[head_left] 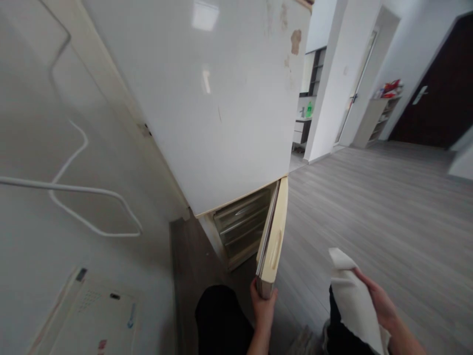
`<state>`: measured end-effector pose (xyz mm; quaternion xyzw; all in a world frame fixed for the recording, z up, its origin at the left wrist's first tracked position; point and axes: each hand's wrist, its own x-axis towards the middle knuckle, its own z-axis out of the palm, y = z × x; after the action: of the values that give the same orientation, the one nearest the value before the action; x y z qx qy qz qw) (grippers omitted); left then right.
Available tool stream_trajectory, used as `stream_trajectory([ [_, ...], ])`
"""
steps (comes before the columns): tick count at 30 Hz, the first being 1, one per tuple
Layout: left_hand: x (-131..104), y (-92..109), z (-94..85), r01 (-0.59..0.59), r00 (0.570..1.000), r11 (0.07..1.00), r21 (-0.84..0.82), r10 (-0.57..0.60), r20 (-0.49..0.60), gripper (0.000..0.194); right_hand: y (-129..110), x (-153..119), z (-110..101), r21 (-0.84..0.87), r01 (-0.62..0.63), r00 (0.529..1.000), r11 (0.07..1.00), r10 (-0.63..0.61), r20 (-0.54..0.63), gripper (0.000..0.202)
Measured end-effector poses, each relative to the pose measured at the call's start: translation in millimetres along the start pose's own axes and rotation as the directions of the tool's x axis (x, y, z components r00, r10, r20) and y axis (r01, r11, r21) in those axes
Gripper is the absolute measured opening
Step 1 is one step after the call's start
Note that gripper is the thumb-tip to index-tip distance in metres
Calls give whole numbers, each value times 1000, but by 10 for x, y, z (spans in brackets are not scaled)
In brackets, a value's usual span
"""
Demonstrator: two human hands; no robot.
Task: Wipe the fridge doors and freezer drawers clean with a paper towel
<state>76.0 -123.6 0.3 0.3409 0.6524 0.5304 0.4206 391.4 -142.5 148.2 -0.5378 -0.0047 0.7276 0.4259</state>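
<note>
The person stands close to a tall white glossy refrigerator (207, 98), looking down along it; the left hand (263, 306) reaches forward and up from the bottom of the view, forearm nearly vertical, fingers wrapped round the lower corner of the cream-coloured lower freezer door (274, 236), which stands swung open edge-on toward us; behind that door the clear plastic freezer drawers (242, 222) show in their compartment. The right hand (380, 303) is held out to the side, wrist bent inward, fingers closed around a white folded cloth (353, 301) that lies over the palm and hangs down past the wrist, well apart from the door; grey wood-plank floor (369, 207) spreads beyond.
</note>
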Motion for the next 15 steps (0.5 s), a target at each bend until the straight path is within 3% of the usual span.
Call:
stream_trajectory([
  [4, 180, 72, -249, 22, 998, 1000, 5, -21, -67, 66, -99, 171, -253, 18, -50, 998, 999, 49, 50, 42],
  [7, 333, 81, -476, -18, 986, 1000, -23, 14, -163, 67, -86, 436, -256, -14, -74, 983, 997, 76, 169, 46],
  [11, 517, 243, -734, -66, 958, 993, -97, 35, -286, 64, -121, 852, 75, -8, -115, 962, 993, 114, 250, 47],
  [15, 677, 730, -791, -163, 932, 971, -173, 93, -351, 59, -161, 1119, 605, -129, 90, 966, 988, -56, 251, 25],
])
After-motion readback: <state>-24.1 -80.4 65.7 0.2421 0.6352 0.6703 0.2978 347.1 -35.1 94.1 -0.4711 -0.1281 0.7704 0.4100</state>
